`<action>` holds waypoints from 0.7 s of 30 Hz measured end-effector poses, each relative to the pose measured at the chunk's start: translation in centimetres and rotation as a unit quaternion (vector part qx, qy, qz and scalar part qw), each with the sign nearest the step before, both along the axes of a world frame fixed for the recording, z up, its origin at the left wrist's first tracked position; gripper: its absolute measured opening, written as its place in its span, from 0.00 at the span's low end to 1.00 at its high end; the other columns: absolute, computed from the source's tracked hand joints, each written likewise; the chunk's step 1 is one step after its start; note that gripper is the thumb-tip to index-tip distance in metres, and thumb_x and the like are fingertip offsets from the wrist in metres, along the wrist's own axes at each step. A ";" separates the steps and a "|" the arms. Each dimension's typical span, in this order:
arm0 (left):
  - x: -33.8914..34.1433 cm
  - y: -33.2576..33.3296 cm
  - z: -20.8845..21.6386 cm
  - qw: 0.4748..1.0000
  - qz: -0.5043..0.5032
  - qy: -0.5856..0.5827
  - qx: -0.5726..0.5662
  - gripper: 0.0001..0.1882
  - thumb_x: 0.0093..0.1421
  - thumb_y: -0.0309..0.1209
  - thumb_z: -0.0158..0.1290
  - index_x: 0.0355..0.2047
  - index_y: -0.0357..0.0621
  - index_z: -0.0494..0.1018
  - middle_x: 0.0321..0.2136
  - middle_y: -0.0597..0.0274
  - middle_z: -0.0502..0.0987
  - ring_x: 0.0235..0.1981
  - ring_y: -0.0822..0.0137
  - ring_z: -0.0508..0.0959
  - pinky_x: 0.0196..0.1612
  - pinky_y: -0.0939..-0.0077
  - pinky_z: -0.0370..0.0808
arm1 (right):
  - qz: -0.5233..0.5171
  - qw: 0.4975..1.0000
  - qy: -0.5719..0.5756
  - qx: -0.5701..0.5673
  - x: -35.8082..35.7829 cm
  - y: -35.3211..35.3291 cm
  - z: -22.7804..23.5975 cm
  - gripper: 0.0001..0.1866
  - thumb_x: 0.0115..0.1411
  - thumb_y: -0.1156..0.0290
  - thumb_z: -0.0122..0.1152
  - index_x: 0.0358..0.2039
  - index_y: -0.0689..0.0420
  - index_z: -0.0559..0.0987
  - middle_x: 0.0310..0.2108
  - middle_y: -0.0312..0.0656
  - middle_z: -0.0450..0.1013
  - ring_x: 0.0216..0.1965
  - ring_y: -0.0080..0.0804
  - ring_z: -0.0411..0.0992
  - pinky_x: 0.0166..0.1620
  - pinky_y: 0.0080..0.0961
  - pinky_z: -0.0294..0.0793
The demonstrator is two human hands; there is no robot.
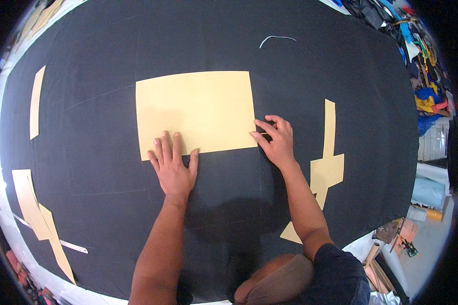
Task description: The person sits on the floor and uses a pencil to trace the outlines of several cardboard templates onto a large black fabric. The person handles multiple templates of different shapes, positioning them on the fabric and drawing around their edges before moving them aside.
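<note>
A large four-sided sheet of yellow card [196, 104] lies flat on black cloth [208, 40]. My left hand [174, 165] rests across the card's near edge with its fingers spread, pressing on it. At the card's right edge, my right hand [276, 140] has thumb and fingertips brought together in a pinch. Something thin and pale shows between those fingers, too small to name. Faint pale lines run over the cloth, one of them from near the card's upper left corner.
Yellow card pieces lie right [326, 170] and left [33, 203], with a narrow card strip [37, 104] at far left. A white ruler-like strip [79, 248] sits partly under the left pieces. A white thread [277, 37] curls at the back. Piled coloured materials [427, 101] stand beyond the right edge.
</note>
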State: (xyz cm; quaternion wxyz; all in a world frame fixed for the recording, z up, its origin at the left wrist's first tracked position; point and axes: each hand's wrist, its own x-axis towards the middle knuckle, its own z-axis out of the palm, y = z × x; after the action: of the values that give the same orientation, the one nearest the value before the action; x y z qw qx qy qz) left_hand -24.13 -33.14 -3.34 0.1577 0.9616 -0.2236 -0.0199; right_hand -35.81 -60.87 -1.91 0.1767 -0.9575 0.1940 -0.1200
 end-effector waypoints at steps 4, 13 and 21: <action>0.2 0.2 0.0 1.000 -0.003 -0.007 -0.002 0.36 0.67 0.52 0.54 0.69 0.49 0.63 0.72 0.47 0.57 0.75 0.42 0.52 0.74 0.38 0.45 | -0.040 0.994 -0.095 0.022 2.4 -0.8 0.6 0.17 0.68 0.56 0.61 0.49 0.52 0.83 0.54 0.44 0.71 0.56 0.45 0.68 0.58 0.43 0.66; 0.2 0.1 0.3 1.000 -0.001 0.012 -0.010 0.37 0.66 0.53 0.53 0.69 0.48 0.63 0.72 0.45 0.58 0.74 0.41 0.53 0.73 0.36 0.45 | 0.029 0.915 -0.104 0.389 22.0 7.5 3.2 0.28 0.77 0.49 0.41 0.52 0.59 0.81 0.36 0.39 0.80 0.37 0.28 0.77 0.46 0.30 0.76; 0.2 0.1 0.7 0.999 0.004 0.035 -0.002 0.37 0.65 0.53 0.55 0.69 0.49 0.63 0.71 0.45 0.58 0.74 0.41 0.54 0.73 0.34 0.44 | 0.100 0.949 -0.083 0.288 30.2 13.9 0.4 0.16 0.71 0.62 0.57 0.50 0.59 0.82 0.43 0.46 0.83 0.44 0.35 0.82 0.51 0.32 0.78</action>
State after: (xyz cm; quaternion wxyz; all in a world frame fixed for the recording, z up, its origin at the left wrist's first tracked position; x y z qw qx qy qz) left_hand -23.91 -33.09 -2.67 0.1671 0.9610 -0.2139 -0.0526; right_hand -5.57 -46.93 -1.54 0.4714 -0.8669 0.1085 -0.1204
